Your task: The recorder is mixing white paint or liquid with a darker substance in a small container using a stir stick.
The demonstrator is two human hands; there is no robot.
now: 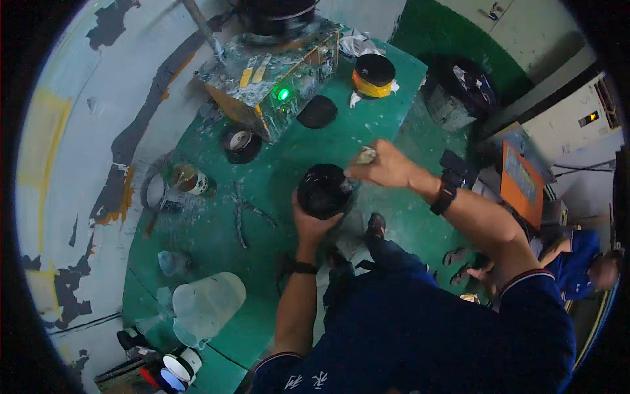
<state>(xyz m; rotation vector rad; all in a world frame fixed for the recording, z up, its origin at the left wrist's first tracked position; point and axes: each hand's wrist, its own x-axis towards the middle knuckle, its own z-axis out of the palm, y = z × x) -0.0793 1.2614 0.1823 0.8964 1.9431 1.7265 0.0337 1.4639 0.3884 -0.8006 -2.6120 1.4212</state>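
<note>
My left hand (314, 226) is wrapped round the lower side of a round black bowl (321, 192) and holds it over the table's near edge. The bowl's inside is dark, so its contents are hard to make out. At the bowl's right rim, my right hand (387, 167) is closed round a small tool with a pale, rounded handle end (366, 155). Its other end reaches toward the rim and is blurred; I cannot tell its kind.
The green table (262, 167) bears a paint-smeared machine (269, 85) with a green light, a black disc (317, 111), a yellow-wrapped tub (374, 75), a glass jar (190, 178) and a translucent pitcher (210, 305). A waste bin (456, 98) stands beyond. Another person (577, 262) is at right.
</note>
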